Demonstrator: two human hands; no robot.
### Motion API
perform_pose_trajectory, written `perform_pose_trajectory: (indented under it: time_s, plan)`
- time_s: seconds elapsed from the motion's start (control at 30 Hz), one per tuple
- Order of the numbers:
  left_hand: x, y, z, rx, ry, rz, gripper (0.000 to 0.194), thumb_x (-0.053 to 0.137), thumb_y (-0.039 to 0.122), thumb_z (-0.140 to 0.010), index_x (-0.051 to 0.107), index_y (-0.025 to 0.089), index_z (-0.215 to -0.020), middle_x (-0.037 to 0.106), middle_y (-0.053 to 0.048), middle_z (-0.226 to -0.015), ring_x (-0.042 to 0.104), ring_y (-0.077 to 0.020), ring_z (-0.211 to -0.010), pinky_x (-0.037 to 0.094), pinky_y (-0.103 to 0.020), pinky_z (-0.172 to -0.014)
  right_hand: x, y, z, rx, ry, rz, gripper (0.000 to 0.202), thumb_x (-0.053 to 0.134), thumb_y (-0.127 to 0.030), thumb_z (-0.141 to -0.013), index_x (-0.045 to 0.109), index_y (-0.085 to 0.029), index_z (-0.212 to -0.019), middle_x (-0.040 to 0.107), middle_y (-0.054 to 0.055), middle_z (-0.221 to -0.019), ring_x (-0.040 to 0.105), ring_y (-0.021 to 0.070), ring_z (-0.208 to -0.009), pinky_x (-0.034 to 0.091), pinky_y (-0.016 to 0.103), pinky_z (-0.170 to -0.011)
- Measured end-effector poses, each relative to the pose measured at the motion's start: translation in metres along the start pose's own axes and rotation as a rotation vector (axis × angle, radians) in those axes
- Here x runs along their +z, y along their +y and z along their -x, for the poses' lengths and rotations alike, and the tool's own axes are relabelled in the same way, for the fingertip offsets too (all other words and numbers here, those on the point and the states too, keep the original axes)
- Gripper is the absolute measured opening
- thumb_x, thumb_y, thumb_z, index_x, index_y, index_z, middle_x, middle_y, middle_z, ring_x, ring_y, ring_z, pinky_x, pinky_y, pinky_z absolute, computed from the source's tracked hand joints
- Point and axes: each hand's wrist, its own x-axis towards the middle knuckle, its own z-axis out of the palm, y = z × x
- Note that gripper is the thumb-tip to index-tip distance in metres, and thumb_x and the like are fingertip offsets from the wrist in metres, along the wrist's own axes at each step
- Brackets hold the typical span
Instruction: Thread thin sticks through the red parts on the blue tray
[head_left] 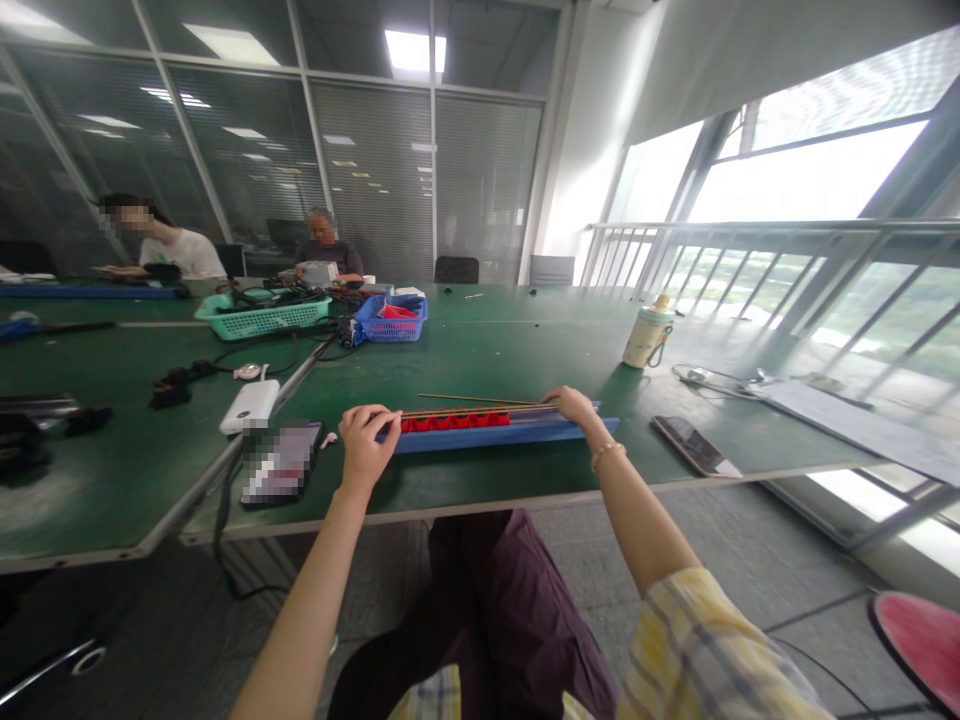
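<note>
In front of me on the green table lies a long blue trough (540, 432). A row of several red pieces (456, 422) sits inside its left and middle part. A thin brown stick (480, 408) runs lengthwise along the trough above the red pieces. My left hand (367, 438) is closed in a pinch on the stick's left end, at the trough's left end. With bent fingers, my right hand (574, 408) grips the stick near the trough's right end; its fingertips are partly hidden. Behind the trough lies a second thin stick (472, 398), angled slightly.
Phones lie left (289, 465) and right (694, 445) of the trough. A white power bank (251, 405), a green basket (262, 318), a blue basket (390, 328) and a bottle (648, 335) stand farther off. Two people sit across the table. The table's front edge (480, 508) is near me.
</note>
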Motion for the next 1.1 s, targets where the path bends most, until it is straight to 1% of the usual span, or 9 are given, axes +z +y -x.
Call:
perform_pose_trajectory:
  time_s: [0.17, 0.3, 0.37, 0.43, 0.57, 0.67, 0.7, 0.9, 1.1]
  plan:
    - [0.000, 0.000, 0.000, 0.026, 0.019, 0.004, 0.017, 0.060, 0.035, -0.092, 0.075, 0.028, -0.087, 0.070, -0.004, -0.095, 0.055, -0.0227, -0.099, 0.041, -0.040, -0.091, 0.002, 0.006, 0.003, -0.056, 0.136, -0.165, 0.048, 0.044, -0.003, -0.070, 0.082, -0.023, -0.091, 0.078, 0.005, -0.093, 0.068, 0.0205, -0.092, 0.049, 0.027, -0.083]
    - [0.000, 0.000, 0.000, 0.034, 0.030, 0.000, 0.016, 0.062, 0.034, -0.091, 0.075, 0.027, -0.086, 0.070, -0.003, -0.094, 0.055, -0.0222, -0.098, 0.041, -0.039, -0.090, 0.000, 0.007, 0.011, -0.116, 0.365, -0.321, 0.042, 0.040, -0.008, -0.074, 0.079, -0.019, -0.087, 0.077, 0.007, -0.092, 0.068, 0.0204, -0.092, 0.049, 0.029, -0.088]
    - [0.000, 0.001, 0.000, 0.038, 0.036, -0.002, 0.015, 0.062, 0.033, -0.091, 0.075, 0.027, -0.086, 0.070, -0.003, -0.094, 0.055, -0.0221, -0.098, 0.041, -0.038, -0.089, 0.000, 0.004, 0.018, -0.130, 0.502, -0.355, 0.039, 0.039, -0.012, -0.077, 0.077, -0.018, -0.087, 0.075, 0.008, -0.091, 0.067, 0.0209, -0.090, 0.049, 0.031, -0.087]
    - [0.000, 0.001, 0.000, 0.039, 0.036, -0.002, 0.015, 0.062, 0.033, -0.091, 0.075, 0.027, -0.086, 0.070, -0.003, -0.093, 0.055, -0.0223, -0.098, 0.040, -0.038, -0.089, 0.001, -0.001, 0.028, -0.113, 0.586, -0.359, 0.037, 0.039, -0.017, -0.082, 0.074, -0.019, -0.093, 0.074, 0.007, -0.090, 0.066, 0.0215, -0.088, 0.048, 0.032, -0.084]
    - [0.000, 0.001, 0.000, 0.033, 0.028, -0.004, 0.017, 0.061, 0.035, -0.091, 0.075, 0.027, -0.085, 0.070, -0.004, -0.094, 0.055, -0.0227, -0.098, 0.040, -0.038, -0.088, 0.006, -0.011, 0.050, -0.107, 0.600, -0.256, 0.034, 0.038, -0.027, -0.095, 0.070, -0.023, -0.105, 0.072, 0.005, -0.090, 0.064, 0.0218, -0.089, 0.043, 0.033, -0.083]
    - [0.000, 0.002, -0.001, 0.033, 0.039, -0.010, 0.017, 0.062, 0.035, -0.091, 0.075, 0.026, -0.084, 0.070, -0.004, -0.093, 0.055, -0.0229, -0.098, 0.040, -0.038, -0.088, 0.009, -0.017, 0.064, -0.184, 0.643, -0.184, 0.040, 0.031, -0.034, -0.102, 0.068, -0.021, -0.101, 0.071, 0.007, -0.097, 0.062, 0.0217, -0.096, 0.039, 0.034, -0.087]
    - [0.000, 0.002, -0.001, 0.032, 0.039, -0.011, 0.017, 0.062, 0.036, -0.091, 0.075, 0.026, -0.083, 0.070, -0.004, -0.093, 0.055, -0.0229, -0.098, 0.040, -0.038, -0.088, 0.010, -0.019, 0.067, -0.234, 0.626, -0.150, 0.041, 0.030, -0.035, -0.103, 0.068, -0.021, -0.099, 0.070, 0.008, -0.097, 0.061, 0.0215, -0.096, 0.038, 0.033, -0.087]
    - [-0.001, 0.002, -0.001, 0.032, 0.025, -0.010, 0.017, 0.061, 0.035, -0.092, 0.075, 0.027, -0.086, 0.070, -0.004, -0.094, 0.055, -0.0230, -0.099, 0.040, -0.038, -0.088, 0.008, -0.028, 0.072, -0.344, 0.633, -0.047, 0.041, 0.031, -0.037, -0.105, 0.065, -0.022, -0.088, 0.065, 0.006, -0.089, 0.057, 0.0205, -0.089, 0.036, 0.033, -0.082]
    - [0.000, 0.001, 0.000, 0.023, 0.025, -0.009, 0.017, 0.061, 0.035, -0.091, 0.075, 0.027, -0.086, 0.070, -0.004, -0.094, 0.054, -0.0233, -0.099, 0.040, -0.038, -0.088, 0.007, -0.029, 0.073, -0.407, 0.632, -0.057, 0.032, 0.039, -0.038, -0.103, 0.059, -0.021, -0.084, 0.062, 0.005, -0.083, 0.056, 0.0207, -0.084, 0.036, 0.034, -0.081]
